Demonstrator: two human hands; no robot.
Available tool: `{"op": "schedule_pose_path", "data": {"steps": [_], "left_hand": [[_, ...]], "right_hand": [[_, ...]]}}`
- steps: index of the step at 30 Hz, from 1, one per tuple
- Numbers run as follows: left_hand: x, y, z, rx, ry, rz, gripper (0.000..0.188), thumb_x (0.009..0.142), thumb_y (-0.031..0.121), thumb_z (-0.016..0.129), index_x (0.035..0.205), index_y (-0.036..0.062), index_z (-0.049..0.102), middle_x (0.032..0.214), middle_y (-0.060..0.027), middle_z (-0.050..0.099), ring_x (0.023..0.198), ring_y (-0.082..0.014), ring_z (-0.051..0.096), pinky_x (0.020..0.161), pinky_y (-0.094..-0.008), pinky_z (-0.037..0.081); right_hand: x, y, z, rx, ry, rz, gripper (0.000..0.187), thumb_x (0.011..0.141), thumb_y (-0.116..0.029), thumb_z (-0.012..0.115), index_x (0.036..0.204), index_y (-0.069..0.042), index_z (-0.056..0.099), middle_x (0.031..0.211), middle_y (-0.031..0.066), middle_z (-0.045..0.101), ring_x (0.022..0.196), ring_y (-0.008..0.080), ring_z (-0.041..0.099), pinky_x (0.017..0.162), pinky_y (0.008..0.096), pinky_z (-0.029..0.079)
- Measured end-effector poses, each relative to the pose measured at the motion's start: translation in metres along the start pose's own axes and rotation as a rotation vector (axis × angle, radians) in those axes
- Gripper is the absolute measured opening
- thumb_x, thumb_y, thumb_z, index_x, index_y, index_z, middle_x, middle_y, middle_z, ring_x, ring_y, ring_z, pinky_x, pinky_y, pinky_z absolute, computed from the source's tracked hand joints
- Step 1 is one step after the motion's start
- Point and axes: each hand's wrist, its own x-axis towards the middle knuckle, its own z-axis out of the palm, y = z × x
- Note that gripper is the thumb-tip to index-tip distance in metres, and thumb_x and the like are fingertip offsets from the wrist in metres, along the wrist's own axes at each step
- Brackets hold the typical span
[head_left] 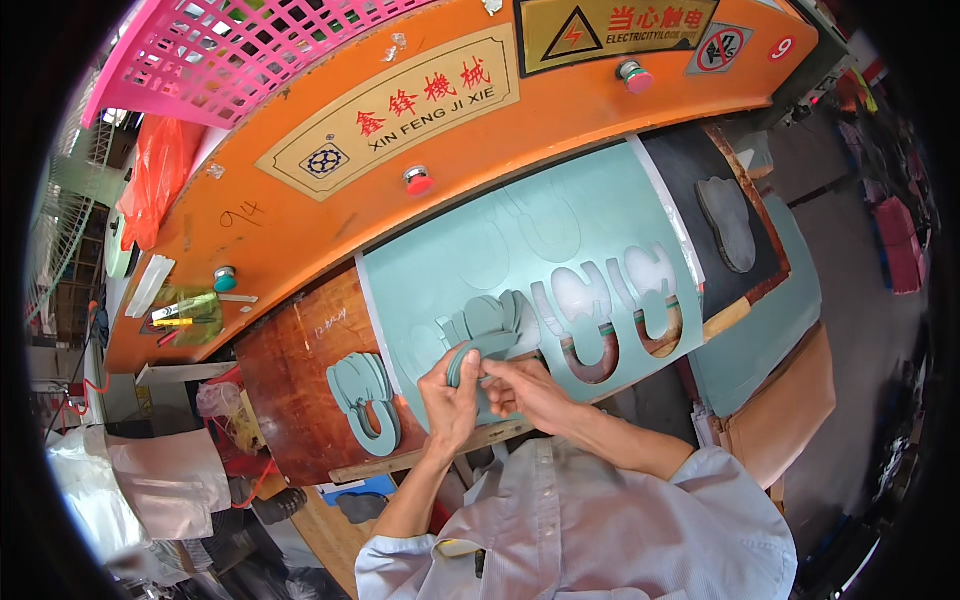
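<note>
My left hand (pixel 450 398) is closed around a small stack of grey-green cut-out pieces (pixel 458 366), thumb on top. My right hand (pixel 530 392) has its fingers curled and pinched at the near edge of the same stack. Just beyond both hands, more loose cut-outs (pixel 488 316) lie overlapping on a pale green sheet (pixel 610 205). The sheet has U-shaped and rounded openings cut through it on the right, and faint outlines farther back. Left of the sheet, a pile of rounded and U-shaped cut-outs (pixel 364 385) rests on the brown board.
An orange machine beam (pixel 560 105) with red buttons (pixel 418 180) and a green button (pixel 224 278) spans the far side. A dark sole-shaped block (pixel 727 225) lies on the black surface at right. More green sheets (pixel 765 320) are stacked beyond it. A pink basket (pixel 250 45) sits above.
</note>
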Motion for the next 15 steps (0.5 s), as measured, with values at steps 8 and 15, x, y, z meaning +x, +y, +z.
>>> {"op": "schedule_pose_path", "data": {"steps": [8, 15], "left_hand": [[0.043, 0.003, -0.015, 0.144, 0.131, 0.087, 0.033, 0.108, 0.025, 0.066, 0.101, -0.0066, 0.073, 0.063, -0.0058, 0.062, 0.062, -0.0096, 0.058, 0.057, -0.0294, 0.048], [0.081, 0.001, -0.012, 0.285, 0.114, 0.177, 0.031, 0.106, 0.023, 0.065, 0.106, -0.0065, 0.075, 0.058, -0.0105, 0.063, 0.051, -0.0151, 0.06, 0.052, -0.0353, 0.048]], "right_hand": [[0.023, 0.006, 0.022, -0.082, -0.083, -0.075, 0.041, 0.107, -0.038, 0.067, 0.098, 0.002, 0.067, 0.07, -0.0022, 0.054, 0.061, 0.011, 0.054, 0.058, 0.0288, 0.044], [0.027, 0.008, 0.027, -0.027, -0.037, -0.154, 0.044, 0.105, -0.04, 0.069, 0.096, 0.003, 0.067, 0.064, -0.0041, 0.048, 0.056, 0.0106, 0.049, 0.054, 0.0284, 0.036]]}}
